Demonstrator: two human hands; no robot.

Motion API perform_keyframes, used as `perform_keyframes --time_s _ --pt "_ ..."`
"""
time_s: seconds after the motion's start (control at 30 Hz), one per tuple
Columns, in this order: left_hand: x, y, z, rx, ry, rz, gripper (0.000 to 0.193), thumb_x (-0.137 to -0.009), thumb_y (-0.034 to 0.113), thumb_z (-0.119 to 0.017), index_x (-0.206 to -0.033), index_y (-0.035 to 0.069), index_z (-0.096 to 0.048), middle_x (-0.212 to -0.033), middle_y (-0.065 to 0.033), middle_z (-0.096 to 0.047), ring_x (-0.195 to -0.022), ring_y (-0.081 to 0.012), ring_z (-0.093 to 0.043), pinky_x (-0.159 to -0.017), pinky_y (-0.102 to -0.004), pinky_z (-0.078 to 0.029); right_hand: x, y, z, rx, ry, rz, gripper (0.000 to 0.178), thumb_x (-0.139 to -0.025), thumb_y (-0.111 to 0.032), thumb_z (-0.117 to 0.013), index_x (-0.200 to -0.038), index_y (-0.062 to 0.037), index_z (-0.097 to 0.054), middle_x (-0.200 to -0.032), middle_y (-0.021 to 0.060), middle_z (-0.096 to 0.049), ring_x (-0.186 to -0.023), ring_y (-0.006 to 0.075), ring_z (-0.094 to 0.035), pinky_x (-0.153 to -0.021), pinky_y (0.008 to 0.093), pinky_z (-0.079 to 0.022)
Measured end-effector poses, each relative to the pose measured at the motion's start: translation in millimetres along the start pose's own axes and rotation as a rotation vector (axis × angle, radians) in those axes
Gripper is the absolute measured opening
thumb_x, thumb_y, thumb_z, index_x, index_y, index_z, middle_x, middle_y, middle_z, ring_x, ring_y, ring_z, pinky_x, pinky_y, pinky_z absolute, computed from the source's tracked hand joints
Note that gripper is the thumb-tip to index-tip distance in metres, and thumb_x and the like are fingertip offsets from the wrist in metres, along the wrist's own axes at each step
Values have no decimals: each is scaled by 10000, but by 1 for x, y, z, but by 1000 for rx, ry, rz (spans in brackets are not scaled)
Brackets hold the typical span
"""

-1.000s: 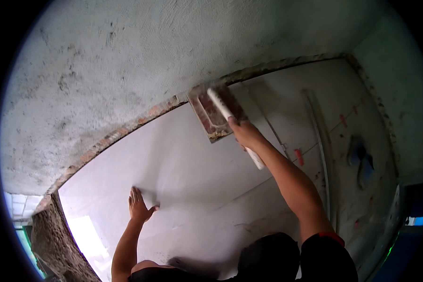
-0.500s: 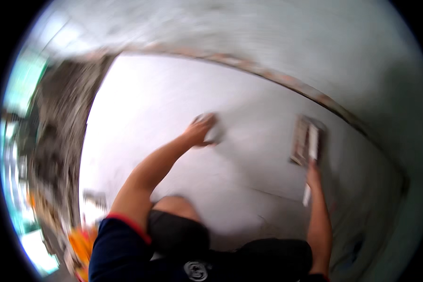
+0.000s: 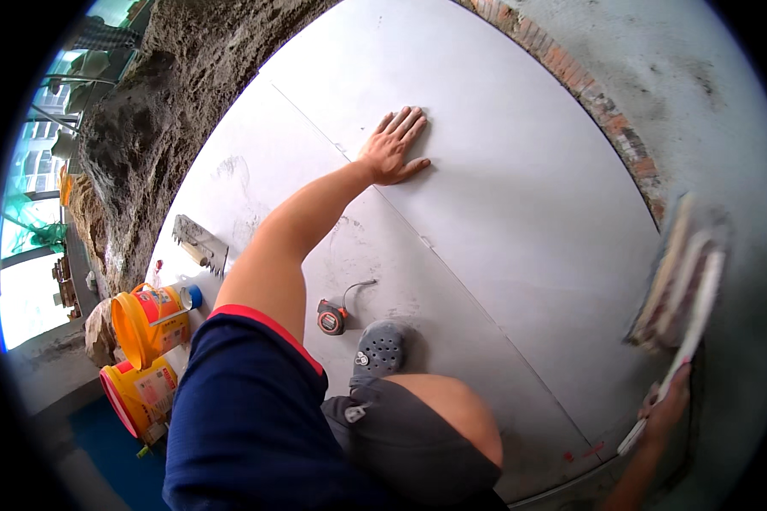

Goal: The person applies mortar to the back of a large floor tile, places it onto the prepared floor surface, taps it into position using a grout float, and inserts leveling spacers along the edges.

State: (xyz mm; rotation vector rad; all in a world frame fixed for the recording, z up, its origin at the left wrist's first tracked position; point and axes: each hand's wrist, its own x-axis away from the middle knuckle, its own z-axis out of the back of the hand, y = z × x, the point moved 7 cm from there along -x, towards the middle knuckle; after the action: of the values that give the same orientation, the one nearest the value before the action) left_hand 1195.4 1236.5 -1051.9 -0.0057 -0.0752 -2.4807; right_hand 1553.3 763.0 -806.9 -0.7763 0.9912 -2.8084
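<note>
My left hand (image 3: 390,152) presses flat on a large pale floor tile (image 3: 503,187), fingers spread, beside the joint with the neighbouring tile (image 3: 315,255). At the right, my right hand (image 3: 666,407) grips the white handle of a flat rectangular tool (image 3: 675,277). Its striped, brownish head is blurred, and I cannot make out its exact kind. The head is near the large tile's right edge, beside the wall.
On the nearer tile lie a tape measure (image 3: 331,318) and a notched trowel (image 3: 201,245). My shoe (image 3: 378,349) stands there too. Yellow buckets (image 3: 152,322) are at the left, near a heap of dark mortar (image 3: 166,111). A strip of exposed brick (image 3: 562,64) borders the far-right tile edge.
The view has swung, bringing the buckets, trowel and tape measure clearly into sight. My left hand has gone from curved fingers to flat and spread. The tool stays in my right hand, now farther right.
</note>
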Motion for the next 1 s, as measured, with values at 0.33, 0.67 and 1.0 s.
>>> perform_keyframes --time_s 0.33,0.67,1.0 --pt "7 -6 -7 92 -20 40 787 -931 581 -331 -1504 71 -155 -1572 -99 -138 -1455 -257 -95 -1187 -399 -70 -46 37 -220 328 -291 -213 589 -959 -576 -390 -882 -16 -554 -567 27 -480 -458 161 -494 -374 286 -390" --pt "-14 -8 9 176 2 64 758 -924 520 -394 -1500 72 -189 -1567 -97 -169 -1451 -256 -131 -1186 -398 -76 -103 14 -184 -11 -318 471 439 -992 -473 -389 -815 -75 -440 -579 -18 -392 -513 80 -438 -376 211 -346" --pt "13 -31 9 269 70 220 734 -928 498 -421 -1468 28 -259 -1539 -144 -233 -1432 -294 -194 -1174 -409 -152 -77 -179 -206 -206 -393 451 457 -1008 -435 -277 -906 -41 -486 -554 -4 -409 -413 89 -400 -339 233 -302"
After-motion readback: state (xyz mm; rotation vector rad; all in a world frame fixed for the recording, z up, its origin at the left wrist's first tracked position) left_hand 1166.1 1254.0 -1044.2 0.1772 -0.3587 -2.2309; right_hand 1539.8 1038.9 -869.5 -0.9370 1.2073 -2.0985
